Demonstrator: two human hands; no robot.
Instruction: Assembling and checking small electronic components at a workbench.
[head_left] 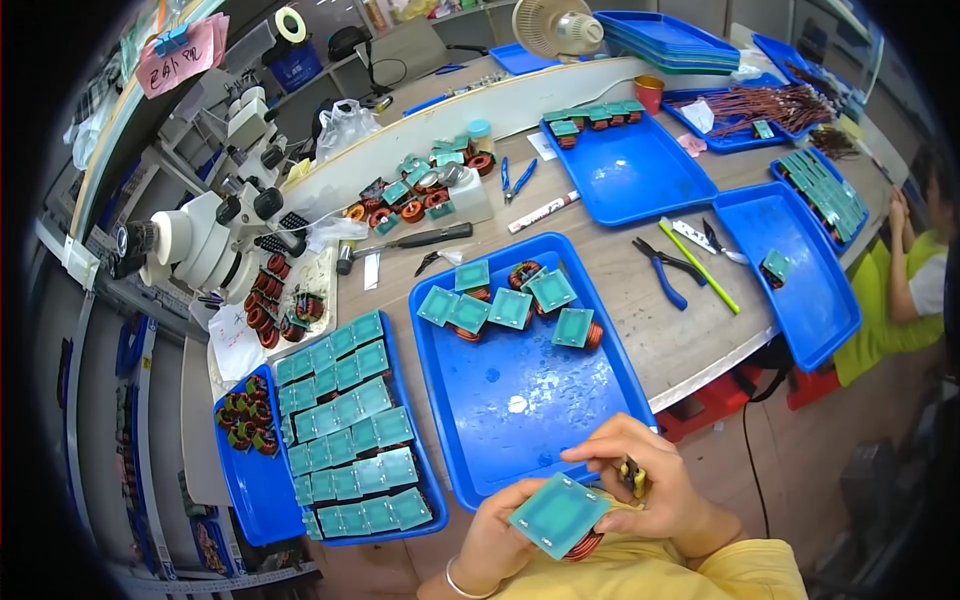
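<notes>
Below the blue tray (pixel 520 440), left hand (pixel 500 540) grips a teal-plated coil (pixel 560 517); right hand (pixel 650 475) pinches yellow-handled pliers (pixel 634 478).

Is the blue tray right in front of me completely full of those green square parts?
No, the blue tray holds only a few green parts at its far end.

- Square plate (pixel 558 514) in the hands: teal green, copper-red coil beneath
- Trays (pixel 520 400): bright blue
- Tool (pixel 633 478) at right hand (pixel 640 480): yellow and black
- Sleeves (pixel 700 570): yellow
- Microscope (pixel 205 235): white with black knobs
</notes>
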